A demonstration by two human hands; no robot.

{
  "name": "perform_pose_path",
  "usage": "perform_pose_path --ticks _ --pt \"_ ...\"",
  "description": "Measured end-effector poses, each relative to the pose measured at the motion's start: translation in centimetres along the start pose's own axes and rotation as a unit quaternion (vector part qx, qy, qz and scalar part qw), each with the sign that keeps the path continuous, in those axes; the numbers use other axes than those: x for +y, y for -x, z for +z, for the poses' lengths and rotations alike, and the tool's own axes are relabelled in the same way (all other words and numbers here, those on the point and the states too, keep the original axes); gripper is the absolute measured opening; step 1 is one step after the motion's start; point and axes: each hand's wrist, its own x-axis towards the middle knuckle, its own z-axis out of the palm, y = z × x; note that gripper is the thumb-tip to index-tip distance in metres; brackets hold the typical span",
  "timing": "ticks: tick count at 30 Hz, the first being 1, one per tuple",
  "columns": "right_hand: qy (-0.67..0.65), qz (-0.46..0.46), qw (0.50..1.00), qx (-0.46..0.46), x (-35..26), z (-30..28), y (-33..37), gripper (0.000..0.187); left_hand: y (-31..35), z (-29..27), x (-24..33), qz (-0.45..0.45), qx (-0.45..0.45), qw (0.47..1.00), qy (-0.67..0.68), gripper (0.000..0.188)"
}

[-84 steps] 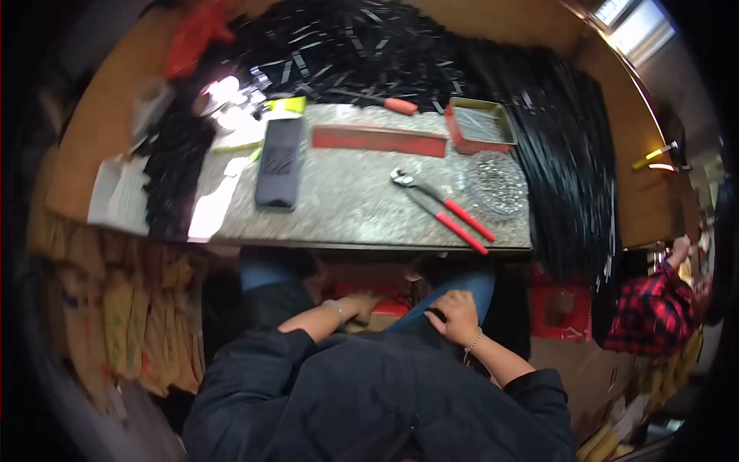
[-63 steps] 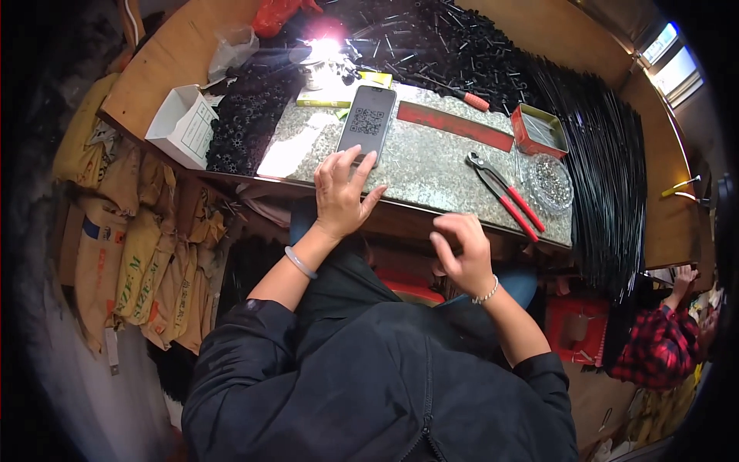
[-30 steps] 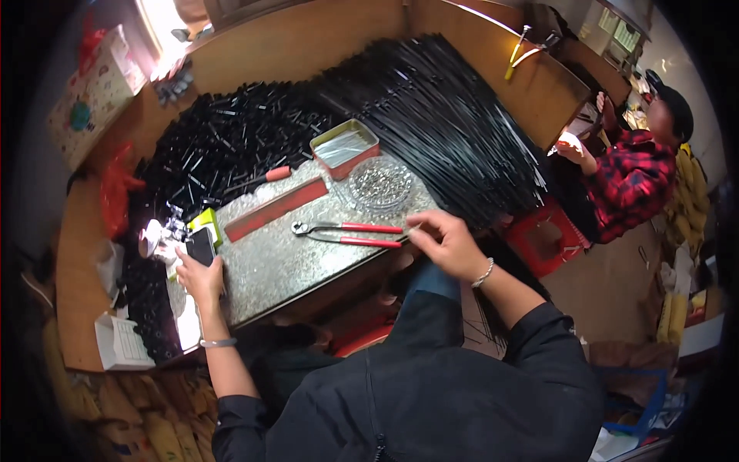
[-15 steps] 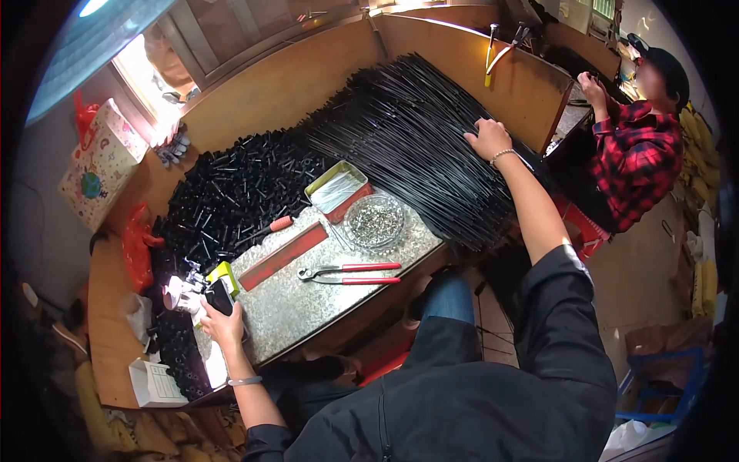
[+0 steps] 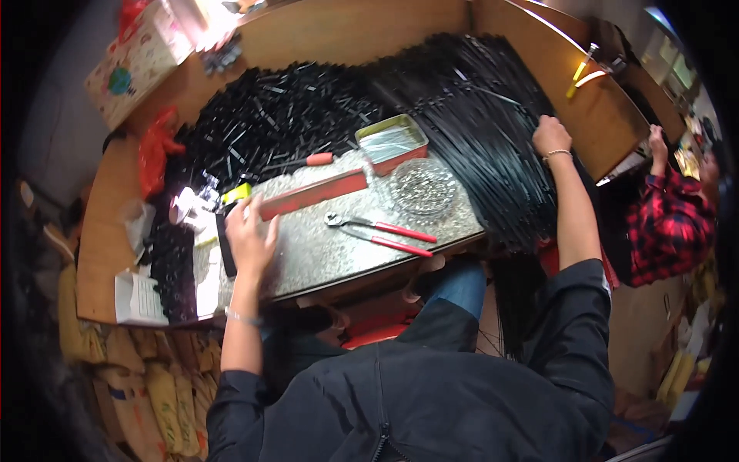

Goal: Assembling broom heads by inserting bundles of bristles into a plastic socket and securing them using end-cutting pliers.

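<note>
My left hand (image 5: 250, 237) is over the left end of the stone work slab (image 5: 308, 258), its fingers apart. A black phone-like slab (image 5: 228, 245) stands right beside the fingers, next to a bright white lamp-like device (image 5: 186, 208) and a yellow-green box (image 5: 237, 193). My right hand (image 5: 552, 136) is closed at the right side of a big heap of thin black rods (image 5: 493, 154). One rod, lit along its length and angled across the others, runs to its fingers; the grip itself is blurred. Pincers with red handles (image 5: 385, 232) lie on the slab.
Short black tubes (image 5: 285, 115) are piled behind the slab. On it are a tin of thin pins (image 5: 394, 142), a clear dish of small metal parts (image 5: 423, 189), a red bar (image 5: 315, 194) and a red-handled screwdriver (image 5: 319, 159). A person in a checked shirt (image 5: 670, 231) sits at right.
My left hand has let go of the black phone-like slab and spread its fingers. The right hand has gone from open over the rods to closed. The whole view has swung.
</note>
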Motion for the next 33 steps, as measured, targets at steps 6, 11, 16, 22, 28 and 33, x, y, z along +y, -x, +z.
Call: perform_pose_path --ticks 6,11,16,22,28,33 --pt "-0.131 0.034 0.991 0.015 -0.3 -0.4 -0.7 0.026 -3.0 3.6 -0.1 0.052 -0.135 0.987 0.064 0.043" --pt "-0.124 0.024 0.992 0.023 0.5 -4.4 -0.1 0.027 -2.8 5.2 0.4 0.038 -0.130 0.985 0.110 0.033" --pt "-0.063 0.042 0.997 -0.018 1.3 -7.3 0.9 0.028 -3.7 5.9 1.6 0.036 -0.128 0.982 0.131 0.034" --pt "-0.074 0.021 0.997 -0.012 1.9 -5.7 0.4 0.024 -3.2 6.0 1.3 0.055 -0.107 0.982 0.149 0.049" --pt "-0.073 0.045 0.995 -0.045 0.9 -9.0 0.8 0.027 -3.1 4.2 0.6 0.085 -0.087 0.985 0.121 0.053" --pt "-0.030 0.033 0.999 -0.005 1.6 -13.3 0.4 0.026 -2.8 3.6 0.9 0.069 -0.099 0.986 0.112 0.051"
